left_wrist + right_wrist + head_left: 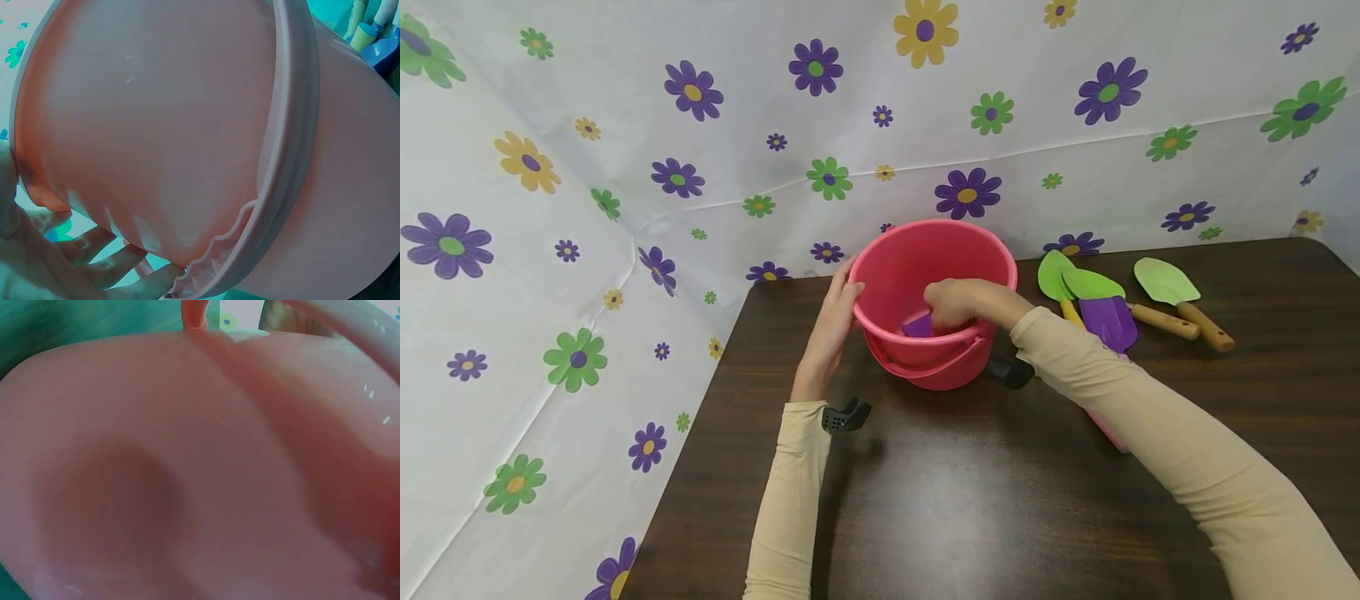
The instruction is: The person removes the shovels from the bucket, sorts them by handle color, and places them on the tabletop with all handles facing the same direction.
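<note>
A pink bucket (910,258) with its handle (940,364) hanging down in front stands upright on the table. My left hand (832,321) holds its left side, thumb at the rim and fingers along the outside. In the left wrist view those fingers (94,269) lie spread against the bucket wall (150,125). My right hand (951,302) reaches over the rim into the bucket, its fingers curled at a small purple object (917,325). Most of that object is hidden, so its kind cannot be told. In the right wrist view the bucket's outer wall (237,487) hides the hand.
Right of the bucket lie a purple shovel (1108,323), a green trowel with a wooden handle (1168,281), and other green-bladed tools (1093,284). A pink item (1107,429) shows partly under the right sleeve. Behind the dark table (940,500) hangs a flowered sheet (1037,58).
</note>
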`<state>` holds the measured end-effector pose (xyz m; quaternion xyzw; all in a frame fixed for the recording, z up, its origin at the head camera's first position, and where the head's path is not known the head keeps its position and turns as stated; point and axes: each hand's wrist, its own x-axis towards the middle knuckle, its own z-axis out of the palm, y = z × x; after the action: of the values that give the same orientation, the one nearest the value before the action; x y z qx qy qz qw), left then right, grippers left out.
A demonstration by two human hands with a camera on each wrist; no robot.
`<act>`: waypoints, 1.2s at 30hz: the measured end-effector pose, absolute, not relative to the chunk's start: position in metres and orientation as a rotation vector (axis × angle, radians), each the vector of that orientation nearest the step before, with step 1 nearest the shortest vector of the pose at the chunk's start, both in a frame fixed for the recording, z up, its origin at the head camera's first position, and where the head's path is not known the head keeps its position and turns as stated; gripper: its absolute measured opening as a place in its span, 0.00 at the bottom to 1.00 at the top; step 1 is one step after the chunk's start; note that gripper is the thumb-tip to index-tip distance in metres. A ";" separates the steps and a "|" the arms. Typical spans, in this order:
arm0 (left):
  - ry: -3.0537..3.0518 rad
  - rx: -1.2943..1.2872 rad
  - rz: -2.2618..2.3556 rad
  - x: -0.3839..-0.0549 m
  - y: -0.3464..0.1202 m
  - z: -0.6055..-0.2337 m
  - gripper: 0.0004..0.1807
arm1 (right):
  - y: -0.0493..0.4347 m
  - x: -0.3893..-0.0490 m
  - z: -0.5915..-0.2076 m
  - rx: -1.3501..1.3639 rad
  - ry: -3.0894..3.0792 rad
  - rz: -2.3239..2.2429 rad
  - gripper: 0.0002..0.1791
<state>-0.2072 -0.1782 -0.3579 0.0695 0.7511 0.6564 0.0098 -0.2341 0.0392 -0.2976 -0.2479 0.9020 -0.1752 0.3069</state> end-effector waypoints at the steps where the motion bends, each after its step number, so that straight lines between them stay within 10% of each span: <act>1: 2.345 0.220 2.049 -0.207 -0.178 -0.358 0.33 | 0.040 -0.235 -0.298 -0.652 2.381 -0.478 0.08; 36: 2.323 0.242 2.083 -0.206 -0.178 -0.359 0.33 | 0.050 -0.239 -0.298 -0.654 2.298 -0.719 0.11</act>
<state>-0.2065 -0.1780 -0.3589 0.0772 0.7423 0.6656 0.0061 -0.2393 0.0501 -0.2979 -0.2485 0.8733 -0.2733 0.3174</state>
